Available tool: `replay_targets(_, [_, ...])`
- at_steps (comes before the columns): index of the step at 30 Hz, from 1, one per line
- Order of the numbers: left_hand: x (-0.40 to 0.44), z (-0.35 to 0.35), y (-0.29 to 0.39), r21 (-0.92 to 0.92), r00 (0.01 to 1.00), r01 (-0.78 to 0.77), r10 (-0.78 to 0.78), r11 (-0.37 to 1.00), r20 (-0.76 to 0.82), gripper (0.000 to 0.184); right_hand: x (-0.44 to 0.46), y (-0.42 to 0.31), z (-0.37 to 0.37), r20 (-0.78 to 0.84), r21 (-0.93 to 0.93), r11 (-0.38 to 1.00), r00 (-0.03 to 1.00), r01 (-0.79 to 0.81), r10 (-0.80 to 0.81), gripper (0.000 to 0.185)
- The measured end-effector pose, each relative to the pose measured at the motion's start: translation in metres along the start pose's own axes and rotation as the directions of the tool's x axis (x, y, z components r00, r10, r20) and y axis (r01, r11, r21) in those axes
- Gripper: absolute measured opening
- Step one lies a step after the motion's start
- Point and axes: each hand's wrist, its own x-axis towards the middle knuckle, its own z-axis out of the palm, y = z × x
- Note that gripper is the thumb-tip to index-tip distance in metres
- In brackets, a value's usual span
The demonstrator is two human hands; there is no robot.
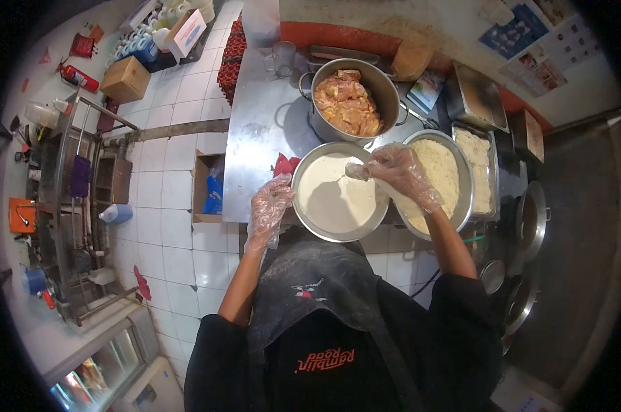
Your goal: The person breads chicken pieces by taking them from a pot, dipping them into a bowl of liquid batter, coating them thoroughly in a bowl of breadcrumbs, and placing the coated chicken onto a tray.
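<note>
A round metal bowl (298, 214) of pale, runny batter (331, 189) sits at the table's front edge. My left hand (271, 202), in a clear plastic glove, has its fingers curled at the bowl's left rim. Over the right side of the batter is my right hand (403, 175), also gloved, its fingers pinched together and their tips coated with batter. Whatever they may hold is hidden. Just to the right, partly behind my right wrist, stands a second metal bowl (470, 196) with pale crumbs or flour (437, 165).
Behind the batter stands a big pot (324, 123) of raw marinated meat pieces (348, 103). A tray (494, 206) of coated pieces lies at far right, below a deep steel pan (472, 96). A red cloth (285, 165) and a clear jug (283, 58) are on the steel table (249, 151).
</note>
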Motion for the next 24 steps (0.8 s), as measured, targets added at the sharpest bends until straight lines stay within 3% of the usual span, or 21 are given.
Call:
replay_targets(7, [0.0,-0.003,-0.001,-0.006,0.999,0.051,-0.051,0.999,0.006,0.039,0.002,0.0,-0.002,0.022,-0.068,0.993,0.994,-0.101,0.103,0.029])
replay_targets(10, [-0.002,-0.001,0.0,0.014,1.0,0.013,-0.013,1.0,-0.006,0.038,0.003,0.014,0.005,-0.063,-0.039,0.999,0.998,-0.03,0.027,0.027])
replay_targets(16, [0.0,-0.01,-0.013,0.072,0.996,0.086,-0.087,0.994,0.011,0.039,-0.003,-0.005,-0.002,-0.014,-0.018,0.996,0.996,-0.092,0.092,0.029])
replay_targets(24, [-0.006,-0.004,0.002,0.091,0.996,0.089,-0.09,0.992,0.007,0.042,-0.001,0.009,0.001,-0.041,0.0,0.999,0.999,-0.036,0.036,0.027])
